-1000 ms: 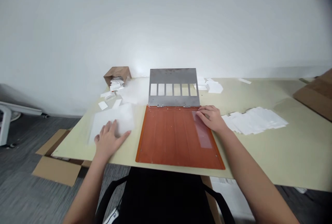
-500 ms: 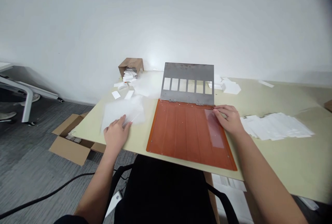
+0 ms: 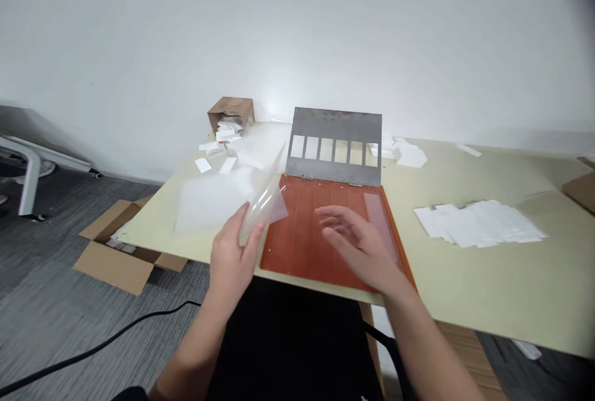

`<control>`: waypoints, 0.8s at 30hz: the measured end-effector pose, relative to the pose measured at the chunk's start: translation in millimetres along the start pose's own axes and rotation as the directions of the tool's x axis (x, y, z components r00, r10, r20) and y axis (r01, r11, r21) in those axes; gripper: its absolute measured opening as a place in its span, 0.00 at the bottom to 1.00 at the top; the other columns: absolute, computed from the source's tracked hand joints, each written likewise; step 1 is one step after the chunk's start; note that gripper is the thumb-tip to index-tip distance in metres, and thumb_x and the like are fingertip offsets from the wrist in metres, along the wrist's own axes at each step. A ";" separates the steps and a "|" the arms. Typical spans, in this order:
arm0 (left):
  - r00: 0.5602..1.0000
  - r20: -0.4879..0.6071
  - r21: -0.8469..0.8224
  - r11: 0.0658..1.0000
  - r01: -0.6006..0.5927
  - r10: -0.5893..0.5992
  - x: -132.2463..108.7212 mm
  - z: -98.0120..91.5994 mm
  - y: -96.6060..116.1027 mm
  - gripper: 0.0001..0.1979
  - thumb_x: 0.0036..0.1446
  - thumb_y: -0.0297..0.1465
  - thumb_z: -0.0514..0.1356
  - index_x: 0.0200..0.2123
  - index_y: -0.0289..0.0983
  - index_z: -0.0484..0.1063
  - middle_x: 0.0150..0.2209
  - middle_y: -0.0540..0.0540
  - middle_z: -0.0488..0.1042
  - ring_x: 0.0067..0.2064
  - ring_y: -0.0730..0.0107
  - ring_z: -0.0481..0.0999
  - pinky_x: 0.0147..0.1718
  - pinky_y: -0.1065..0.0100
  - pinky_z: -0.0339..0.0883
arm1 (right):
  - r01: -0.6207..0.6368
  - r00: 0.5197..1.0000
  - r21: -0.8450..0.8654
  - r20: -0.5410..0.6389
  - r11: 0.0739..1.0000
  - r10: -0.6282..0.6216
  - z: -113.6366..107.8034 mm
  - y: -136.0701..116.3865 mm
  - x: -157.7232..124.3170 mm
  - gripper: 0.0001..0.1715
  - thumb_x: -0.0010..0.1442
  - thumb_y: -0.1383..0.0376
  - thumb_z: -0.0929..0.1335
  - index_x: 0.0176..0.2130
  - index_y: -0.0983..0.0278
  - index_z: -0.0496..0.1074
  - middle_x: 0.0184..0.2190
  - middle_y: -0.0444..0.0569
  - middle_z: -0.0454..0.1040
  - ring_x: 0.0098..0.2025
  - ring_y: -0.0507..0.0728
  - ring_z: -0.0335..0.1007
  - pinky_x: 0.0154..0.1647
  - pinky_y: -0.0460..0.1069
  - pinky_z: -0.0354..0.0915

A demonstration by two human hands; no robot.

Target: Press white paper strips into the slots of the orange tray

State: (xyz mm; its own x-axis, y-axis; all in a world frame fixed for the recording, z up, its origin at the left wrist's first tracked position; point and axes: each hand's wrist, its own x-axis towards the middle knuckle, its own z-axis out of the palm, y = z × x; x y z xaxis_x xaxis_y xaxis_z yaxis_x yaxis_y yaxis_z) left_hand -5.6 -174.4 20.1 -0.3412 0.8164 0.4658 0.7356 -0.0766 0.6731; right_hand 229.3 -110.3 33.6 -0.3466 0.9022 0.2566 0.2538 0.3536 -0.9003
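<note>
A clear plastic sheet (image 3: 269, 201) curls up between the thumb and fingers of my left hand (image 3: 232, 252), one corner reaching over the orange board's left side. More translucent sheets (image 3: 204, 199) lie flat on the table just beyond that hand. My right hand (image 3: 357, 243) hovers over the orange board (image 3: 302, 246), fingers apart and slightly blurred, with nothing in them. Along the board's right side lies a narrow clear strip (image 3: 375, 209), partly hidden by my right hand. A grey metal plate (image 3: 337, 125) with a row of rectangular cutouts is hinged to the board's far edge and stands raised.
White slips (image 3: 478, 224) are piled on the right of the table (image 3: 465, 283). A small cardboard box (image 3: 232, 105) holding white pieces stands at the back left, loose cards (image 3: 203, 165) near it. An open carton (image 3: 116, 268) sits on the floor at left.
My left hand has moved right, lifting a clear sheet from the others toward the board. My right hand has left the strip and the board's far right corner, moving left and nearer.
</note>
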 end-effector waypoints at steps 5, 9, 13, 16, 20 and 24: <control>0.991 0.134 -0.001 1.000 -0.026 0.026 -15.7 20.6 12.2 0.22 0.68 0.40 0.54 0.58 0.33 0.69 0.53 0.36 0.77 0.54 0.55 0.77 0.53 0.57 0.72 | -0.125 0.987 0.268 -0.062 0.955 0.147 49.7 -11.6 7.8 0.12 0.60 0.55 0.69 0.40 0.60 0.73 0.39 0.49 0.79 0.40 0.56 0.76 0.42 0.53 0.72; 0.990 0.064 0.111 0.986 -0.128 0.122 -26.6 21.6 12.7 0.26 0.68 0.38 0.54 0.63 0.29 0.62 0.58 0.29 0.71 0.58 0.47 0.72 0.54 0.47 0.70 | -0.112 0.986 0.418 -0.063 0.902 0.152 58.4 -10.4 9.2 0.12 0.60 0.56 0.70 0.32 0.61 0.73 0.31 0.45 0.77 0.34 0.53 0.73 0.39 0.49 0.70; 0.916 -0.066 0.138 0.913 -0.384 0.395 -30.2 17.0 21.2 0.21 0.62 0.31 0.62 0.57 0.35 0.68 0.53 0.33 0.72 0.55 0.51 0.73 0.53 0.50 0.69 | -0.113 0.991 0.460 -0.015 0.881 0.135 62.8 -14.2 4.9 0.10 0.60 0.57 0.70 0.33 0.61 0.75 0.30 0.44 0.77 0.32 0.51 0.72 0.35 0.47 0.69; 0.922 -0.019 -0.078 0.919 -0.387 0.387 -28.6 15.7 29.8 0.16 0.62 0.25 0.61 0.53 0.39 0.71 0.46 0.42 0.75 0.47 0.65 0.76 0.47 0.64 0.74 | -0.088 0.993 0.457 -0.035 0.885 0.117 68.3 -15.9 0.2 0.09 0.61 0.59 0.69 0.34 0.61 0.76 0.30 0.44 0.78 0.32 0.52 0.74 0.34 0.47 0.70; 0.979 0.188 -0.483 0.876 0.020 0.081 -27.6 17.1 34.4 0.14 0.63 0.26 0.60 0.52 0.40 0.71 0.47 0.44 0.76 0.45 0.70 0.78 0.46 0.68 0.75 | -0.002 0.985 0.307 -0.166 0.952 0.056 77.3 -15.9 -11.1 0.09 0.64 0.61 0.67 0.40 0.60 0.78 0.37 0.46 0.81 0.38 0.53 0.78 0.41 0.49 0.74; 0.905 0.412 -0.731 0.556 0.396 -0.104 -27.5 20.0 31.3 0.14 0.59 0.29 0.63 0.49 0.39 0.72 0.47 0.44 0.77 0.48 0.67 0.78 0.48 0.67 0.73 | 0.163 0.933 -0.016 -0.321 0.987 -0.159 85.8 -14.9 -23.8 0.11 0.64 0.64 0.69 0.46 0.60 0.78 0.45 0.51 0.80 0.47 0.56 0.77 0.50 0.52 0.74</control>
State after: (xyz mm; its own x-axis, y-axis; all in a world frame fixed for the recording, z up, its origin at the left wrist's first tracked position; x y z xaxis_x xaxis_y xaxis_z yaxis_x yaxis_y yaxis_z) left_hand 38.5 -187.8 16.9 -0.1441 0.9828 0.1152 -0.1543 -0.1373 0.9784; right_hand 156.3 -158.2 10.7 -0.0739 0.8651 0.4961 0.2086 0.4998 -0.8406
